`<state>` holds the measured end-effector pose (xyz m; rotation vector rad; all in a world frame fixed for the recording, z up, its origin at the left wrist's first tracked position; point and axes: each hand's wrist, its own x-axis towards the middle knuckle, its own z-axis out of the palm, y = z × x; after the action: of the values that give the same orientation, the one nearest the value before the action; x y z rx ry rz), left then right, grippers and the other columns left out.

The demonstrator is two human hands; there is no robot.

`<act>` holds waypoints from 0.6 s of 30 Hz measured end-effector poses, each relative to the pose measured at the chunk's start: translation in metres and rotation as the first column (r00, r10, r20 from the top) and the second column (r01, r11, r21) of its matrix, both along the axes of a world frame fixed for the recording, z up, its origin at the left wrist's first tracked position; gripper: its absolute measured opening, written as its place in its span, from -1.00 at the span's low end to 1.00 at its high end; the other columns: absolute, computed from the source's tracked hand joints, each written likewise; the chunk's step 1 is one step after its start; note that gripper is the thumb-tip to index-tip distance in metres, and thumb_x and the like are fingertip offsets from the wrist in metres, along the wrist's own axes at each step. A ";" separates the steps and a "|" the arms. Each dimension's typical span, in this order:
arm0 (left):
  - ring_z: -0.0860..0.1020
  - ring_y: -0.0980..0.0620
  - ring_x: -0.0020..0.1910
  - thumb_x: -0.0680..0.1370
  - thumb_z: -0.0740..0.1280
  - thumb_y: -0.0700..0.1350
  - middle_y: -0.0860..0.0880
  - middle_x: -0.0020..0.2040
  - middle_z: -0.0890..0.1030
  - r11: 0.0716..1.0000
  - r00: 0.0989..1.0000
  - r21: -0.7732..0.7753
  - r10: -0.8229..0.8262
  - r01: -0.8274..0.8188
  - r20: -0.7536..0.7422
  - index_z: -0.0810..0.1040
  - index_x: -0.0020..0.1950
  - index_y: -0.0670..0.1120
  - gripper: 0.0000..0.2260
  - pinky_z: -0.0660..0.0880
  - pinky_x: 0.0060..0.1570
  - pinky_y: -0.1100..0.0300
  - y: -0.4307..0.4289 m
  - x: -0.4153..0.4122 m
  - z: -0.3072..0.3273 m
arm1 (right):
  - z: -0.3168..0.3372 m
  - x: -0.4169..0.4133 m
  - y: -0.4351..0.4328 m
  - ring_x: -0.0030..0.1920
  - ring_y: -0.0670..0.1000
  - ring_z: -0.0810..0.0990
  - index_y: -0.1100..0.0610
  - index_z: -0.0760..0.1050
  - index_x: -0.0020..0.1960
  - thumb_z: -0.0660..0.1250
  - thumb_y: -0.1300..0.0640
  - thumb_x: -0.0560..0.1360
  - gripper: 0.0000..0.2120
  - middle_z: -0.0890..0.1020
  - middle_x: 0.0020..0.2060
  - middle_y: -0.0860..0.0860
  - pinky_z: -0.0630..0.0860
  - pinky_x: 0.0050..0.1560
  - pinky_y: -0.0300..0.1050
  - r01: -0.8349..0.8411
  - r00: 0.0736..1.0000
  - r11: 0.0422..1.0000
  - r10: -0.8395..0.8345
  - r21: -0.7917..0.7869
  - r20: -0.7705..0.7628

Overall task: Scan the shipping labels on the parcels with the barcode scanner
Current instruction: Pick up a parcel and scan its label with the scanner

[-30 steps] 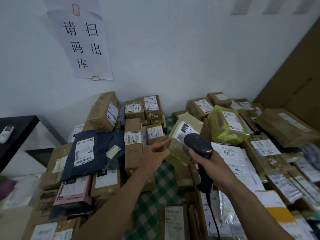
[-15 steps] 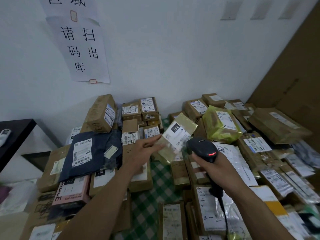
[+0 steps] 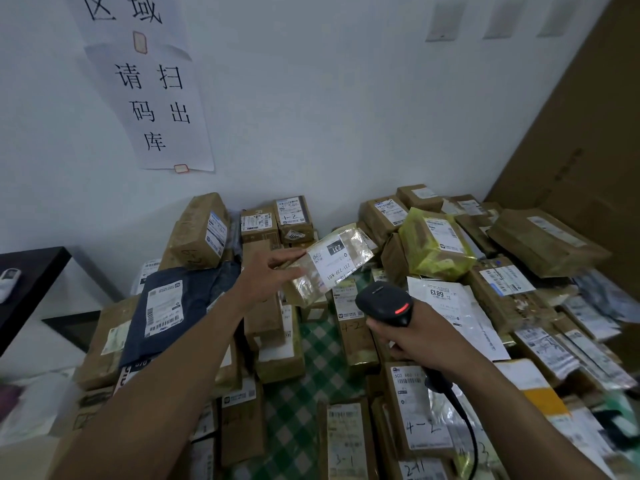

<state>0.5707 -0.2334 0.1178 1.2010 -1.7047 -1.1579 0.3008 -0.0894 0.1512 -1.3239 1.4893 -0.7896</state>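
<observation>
1. At far left, a black table carries a small white device.
2. A paper sign with handwritten Chinese characters is taped to the white wall.
3. Below it, a dark blue mailer bag lies on a pile of brown parcels.
4. The left hand reaches forward and pinches one end of a small parcel wrapped in shiny clear tape. It holds the parcel in the air above the pile, with the white shipping label facing up.
5. A green checked cloth shows between the parcels.
6. The right hand grips the handle of a black barcode scanner. The scanner's head sits just below the held parcel without touching it, and a red light glows on it.
7. A yellow-wrapped parcel rests on the right-hand pile.
8. A tall cardboard sheet leans at far right.
</observation>
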 end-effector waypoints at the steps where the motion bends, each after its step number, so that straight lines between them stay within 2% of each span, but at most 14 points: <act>1: 0.61 0.20 0.23 0.53 0.50 -0.25 0.18 0.24 0.63 1.000 1.000 -0.010 -0.004 0.004 0.014 0.62 0.30 0.11 -0.60 0.57 0.20 0.21 0.000 0.001 -0.001 | 0.001 0.000 0.000 -0.41 -0.17 0.60 -0.10 0.54 0.05 0.49 0.07 0.55 -0.83 0.63 -0.43 -0.18 0.51 -0.33 -0.29 -0.003 1.000 1.000 0.003 0.002 -0.008; 6: 0.58 0.36 0.16 0.54 0.49 -0.26 0.17 0.27 0.61 1.000 0.999 -0.013 -0.017 0.018 0.035 0.62 0.34 0.02 -0.60 0.55 0.04 0.40 0.002 0.003 -0.006 | 0.004 0.002 0.003 -0.41 -0.14 0.57 -0.09 0.56 0.06 0.48 0.04 0.55 -0.86 0.60 -0.46 -0.13 0.51 -0.35 -0.30 -0.027 0.999 1.000 0.028 0.015 -0.034; 10: 0.60 0.24 0.23 0.53 0.51 -0.24 0.14 0.30 0.63 1.000 0.999 -0.012 -0.014 0.015 0.045 0.63 0.34 0.02 -0.60 0.59 0.09 0.30 0.002 0.004 -0.010 | 0.006 0.003 0.003 -0.44 -0.19 0.56 -0.10 0.55 0.01 0.48 0.06 0.56 -0.88 0.59 -0.48 -0.15 0.49 -0.37 -0.34 -0.026 0.999 0.999 0.027 0.029 -0.035; 15: 0.62 0.17 0.24 0.53 0.51 -0.23 0.15 0.28 0.65 1.000 1.000 -0.011 -0.001 0.001 0.019 0.64 0.28 0.14 -0.60 0.61 0.16 0.16 0.004 0.001 -0.010 | 0.006 0.001 0.001 -0.45 -0.20 0.57 -0.09 0.54 -0.06 0.47 0.03 0.57 -0.89 0.61 -0.48 -0.15 0.48 -0.37 -0.36 -0.048 0.997 0.998 0.050 0.043 -0.059; 18: 0.62 0.10 0.26 0.53 0.51 -0.21 0.10 0.31 0.64 1.000 1.000 0.029 0.000 -0.001 0.026 0.64 0.32 0.10 -0.60 0.62 0.17 0.08 0.002 0.001 -0.014 | 0.003 -0.001 0.001 -0.40 -0.13 0.61 -0.07 0.57 0.02 0.47 0.02 0.56 -0.90 0.63 -0.42 -0.09 0.54 -0.32 -0.30 -0.044 0.998 0.997 0.047 0.062 -0.044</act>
<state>0.5716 -0.2314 0.1037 1.2392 -1.7121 -1.1746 0.2997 -0.0887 0.1542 -1.3329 1.5023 -0.6835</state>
